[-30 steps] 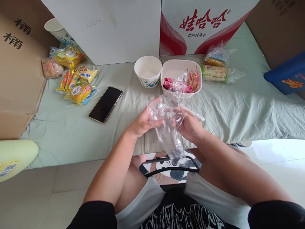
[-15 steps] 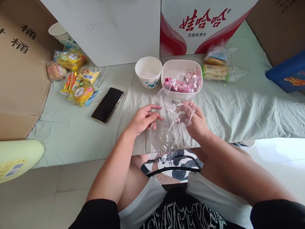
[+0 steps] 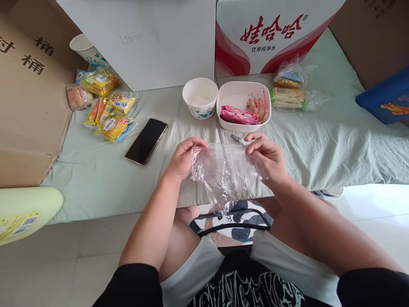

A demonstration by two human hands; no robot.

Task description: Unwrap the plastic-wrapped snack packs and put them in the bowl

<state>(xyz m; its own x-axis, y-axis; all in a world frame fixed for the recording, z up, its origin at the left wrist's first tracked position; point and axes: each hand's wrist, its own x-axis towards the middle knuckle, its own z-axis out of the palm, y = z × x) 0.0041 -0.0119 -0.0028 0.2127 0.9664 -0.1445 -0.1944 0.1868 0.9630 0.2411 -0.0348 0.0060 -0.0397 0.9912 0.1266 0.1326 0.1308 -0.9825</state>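
A clear plastic bag (image 3: pixel 223 170) is stretched between my hands, its crinkled lower part hanging over the bed's front edge. My left hand (image 3: pixel 185 158) pinches the bag's upper left corner. At the other end my right hand (image 3: pixel 266 157) grips the upper right part between thumb and fingers. Just beyond the bag lies a small dark metal tool (image 3: pixel 236 137), partly hidden by the right fingers. Behind it stands a white plastic bowl (image 3: pixel 231 91) holding a pink snack packet (image 3: pixel 239 115) and several small wrapped brown pieces (image 3: pixel 257 104). A white paper tub (image 3: pixel 200 98) is left of the bowl.
A black phone (image 3: pixel 146 141) lies on the green sheet (image 3: pixel 166 187), left of my hands. Several yellow snack packs (image 3: pixel 116 123) are beyond it. Packets of wrapped sticks (image 3: pixel 289 98) sit right of the bowl. Cardboard boxes (image 3: pixel 169 42) stand behind; a blue container (image 3: pixel 386 98) is far right.
My left hand has taken hold of the bag's edge. Both hands now spread the bag sideways, and it has come down and away from in front of the bowl.
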